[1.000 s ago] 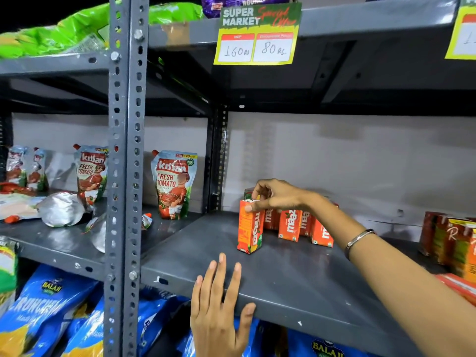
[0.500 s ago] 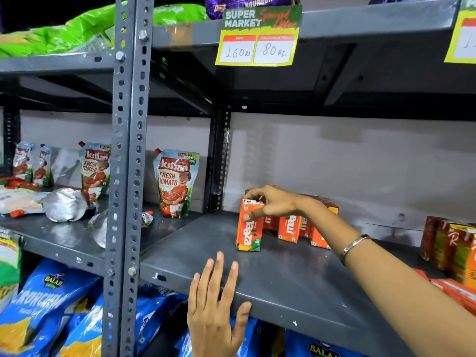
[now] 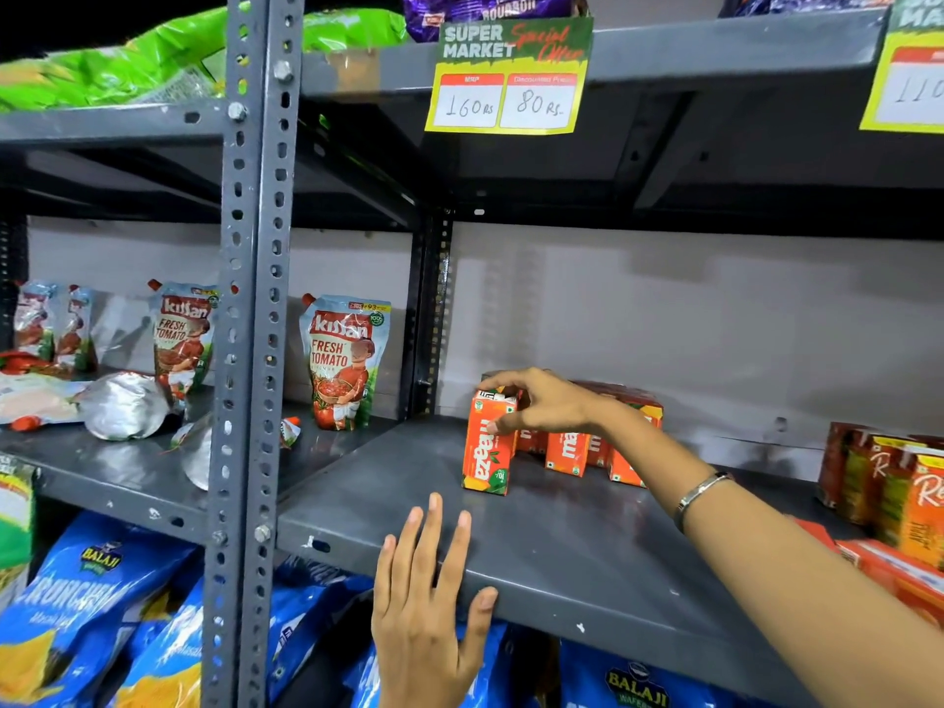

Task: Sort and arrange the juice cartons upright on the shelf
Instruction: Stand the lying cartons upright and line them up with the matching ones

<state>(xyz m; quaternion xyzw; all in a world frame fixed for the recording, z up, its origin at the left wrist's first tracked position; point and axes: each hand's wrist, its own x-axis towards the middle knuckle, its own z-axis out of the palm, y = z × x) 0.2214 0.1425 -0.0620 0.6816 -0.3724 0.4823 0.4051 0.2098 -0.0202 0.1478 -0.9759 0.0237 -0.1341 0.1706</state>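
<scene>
Right hand (image 3: pixel 546 406) pinching front carton (image 3: pixel 488 447) | rear cartons (image 3: pixel 567 452) partly hidden

Light is even and fairly bright on the wall (image 3: pixel 689 319) and the middle shelf (image 3: pixel 587 544), while the underside of the upper shelf (image 3: pixel 511 181) and the top left corner lie in deep shadow. Soft shadows fall on the wall. The foil pouch (image 3: pixel 122 406) shows glare. The wide lens bends the post (image 3: pixel 253 319), and edges look smeared and soft.
</scene>
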